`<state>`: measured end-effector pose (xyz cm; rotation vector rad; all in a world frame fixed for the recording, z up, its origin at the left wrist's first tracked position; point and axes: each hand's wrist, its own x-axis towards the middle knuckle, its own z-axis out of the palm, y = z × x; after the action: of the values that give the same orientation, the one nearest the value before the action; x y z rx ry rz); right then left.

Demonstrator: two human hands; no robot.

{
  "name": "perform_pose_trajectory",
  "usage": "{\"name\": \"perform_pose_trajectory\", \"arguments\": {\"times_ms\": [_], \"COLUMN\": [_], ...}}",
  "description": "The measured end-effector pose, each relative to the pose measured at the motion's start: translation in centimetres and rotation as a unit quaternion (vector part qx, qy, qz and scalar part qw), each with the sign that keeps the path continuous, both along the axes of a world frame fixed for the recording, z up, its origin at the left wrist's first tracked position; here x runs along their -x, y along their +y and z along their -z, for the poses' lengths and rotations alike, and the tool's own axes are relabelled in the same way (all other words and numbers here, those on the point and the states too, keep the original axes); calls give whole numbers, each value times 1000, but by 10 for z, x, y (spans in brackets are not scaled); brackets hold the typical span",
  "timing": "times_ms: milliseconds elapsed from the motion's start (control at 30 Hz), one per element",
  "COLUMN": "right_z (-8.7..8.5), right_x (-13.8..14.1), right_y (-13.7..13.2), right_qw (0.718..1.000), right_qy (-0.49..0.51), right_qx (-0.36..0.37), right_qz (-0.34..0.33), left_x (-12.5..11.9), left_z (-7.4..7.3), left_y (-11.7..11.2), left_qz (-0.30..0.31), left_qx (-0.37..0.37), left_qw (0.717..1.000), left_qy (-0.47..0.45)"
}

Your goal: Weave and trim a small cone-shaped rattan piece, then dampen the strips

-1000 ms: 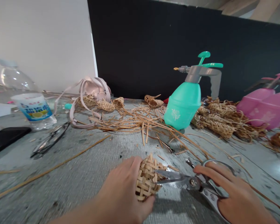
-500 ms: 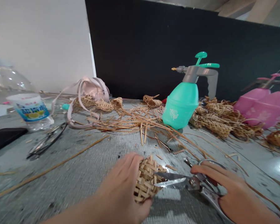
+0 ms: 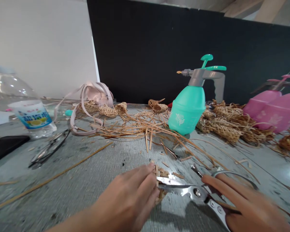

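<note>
My left hand closes over a small woven cane piece, and its fingers hide most of the weave. Steel kitchen scissors lie to the right, their slightly parted blades reaching across the front of the piece. My right hand is blurred and spreads over the scissor handles, its fingers on the upper loop. The blades' tips are hidden against the weave, so I cannot see exactly where they meet it.
Loose cane strips spread over the grey wooden table. Behind them stand a teal pump sprayer and pink sprayers, with woven pieces beside them. A pink bag, plastic bottle, glasses and phone lie left.
My left hand has rolled over the woven piece and now hides most of it. My right hand has shifted on the handles, and the scissors have turned slightly.
</note>
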<state>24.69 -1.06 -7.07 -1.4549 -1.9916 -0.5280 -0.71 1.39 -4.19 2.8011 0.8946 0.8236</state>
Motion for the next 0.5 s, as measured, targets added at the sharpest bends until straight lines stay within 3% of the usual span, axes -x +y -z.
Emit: {"name": "perform_pose_trajectory", "arguments": {"times_ms": [133,267,367,500], "right_z": [-1,1,-1,-1], "right_x": [0,-13,-19,-21], "right_y": [-5,-11,-12,-18], "right_qw": [1000,997,988,982], "right_qy": [-5,-64,-135,-182], "right_qx": [4,-7,-29,-43], "right_qz": [-4,-48,-71,-32], "left_x": [4,2,0,0], "left_z": [-5,-12,-6,9], "left_y": [-2,-8,-10,-8], "left_qz": [4,12,-4,-6], "left_qx": [-38,-26,-83,-147], "left_qw": [996,992,990,981], "left_qy": [77,122,111,125]}}
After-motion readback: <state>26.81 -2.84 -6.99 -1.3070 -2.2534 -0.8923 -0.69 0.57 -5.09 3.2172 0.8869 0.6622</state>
